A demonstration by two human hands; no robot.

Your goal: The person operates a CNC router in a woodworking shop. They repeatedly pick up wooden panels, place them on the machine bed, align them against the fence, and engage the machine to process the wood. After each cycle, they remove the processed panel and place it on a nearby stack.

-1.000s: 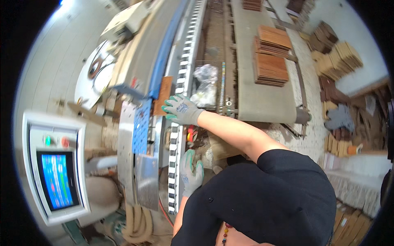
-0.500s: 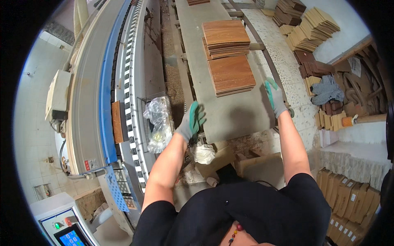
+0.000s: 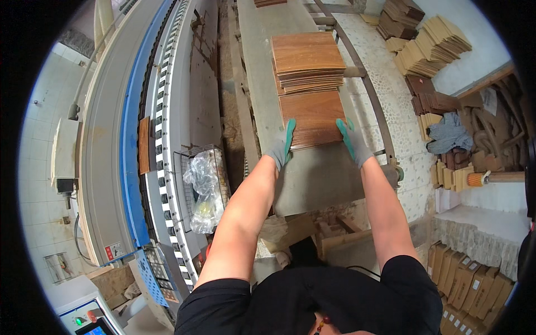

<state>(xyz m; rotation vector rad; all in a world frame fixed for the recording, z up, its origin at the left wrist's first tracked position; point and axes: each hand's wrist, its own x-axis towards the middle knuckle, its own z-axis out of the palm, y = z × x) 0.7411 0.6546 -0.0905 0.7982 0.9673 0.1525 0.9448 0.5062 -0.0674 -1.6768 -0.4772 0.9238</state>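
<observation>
The left hand [image 3: 283, 144] and right hand [image 3: 353, 140] wear grey-and-green gloves [image 3: 360, 152]. Between them, the board stack [image 3: 311, 111] is reddish brown, wood-grained. Left of the left hand, a strip [image 3: 159, 139] alternates black and white.

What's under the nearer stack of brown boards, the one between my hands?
The nearer stack appears to rest on the grey-green belt, visible on your side of it. The part directly beneath is covered, so I can't see its surface there.

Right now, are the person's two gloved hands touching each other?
Apart: the head view shows the left hand and right hand at opposite sides of the nearer stack, whose top lies visible between them.
</observation>
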